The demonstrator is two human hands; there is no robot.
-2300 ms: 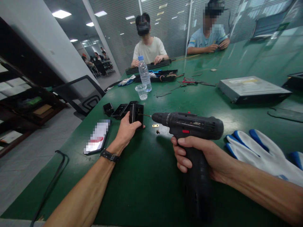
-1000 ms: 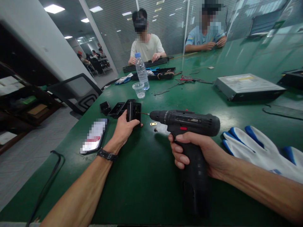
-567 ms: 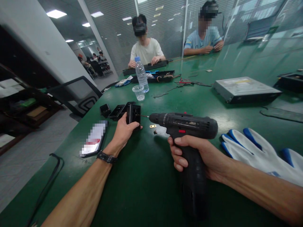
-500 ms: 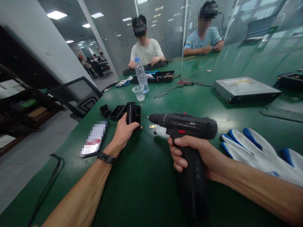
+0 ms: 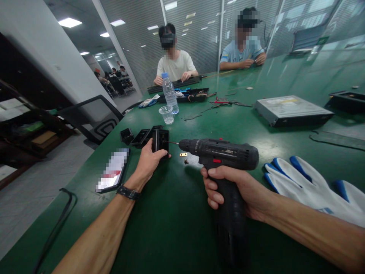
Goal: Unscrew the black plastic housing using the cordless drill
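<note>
My right hand (image 5: pixel 228 186) is wrapped round the grip of a black cordless drill (image 5: pixel 228 150), held level with its long thin bit pointing left. My left hand (image 5: pixel 149 160) grips a small black plastic housing (image 5: pixel 160 142) with its open side turned toward the drill. The bit's tip reaches into that open side; what it touches inside is too small to make out. Below the bit, a small gold metal plate (image 5: pixel 183 155) with holes lies on the table beside a tiny dark piece (image 5: pixel 186 161). More black housings (image 5: pixel 141 137) sit just behind my left hand.
On the green table (image 5: pixel 176 228) are a phone (image 5: pixel 114 169), a plastic cup (image 5: pixel 167 114), a water bottle (image 5: pixel 170 93), a silver drive (image 5: pixel 293 108), white-and-blue gloves (image 5: pixel 310 186) and loose wires (image 5: pixel 225 102). Two people (image 5: pixel 175 61) sit across. A chair (image 5: pixel 92 118) stands at left.
The view has shifted slightly. Both hands keep their grips, with the drill bit still at the housing's open side.
</note>
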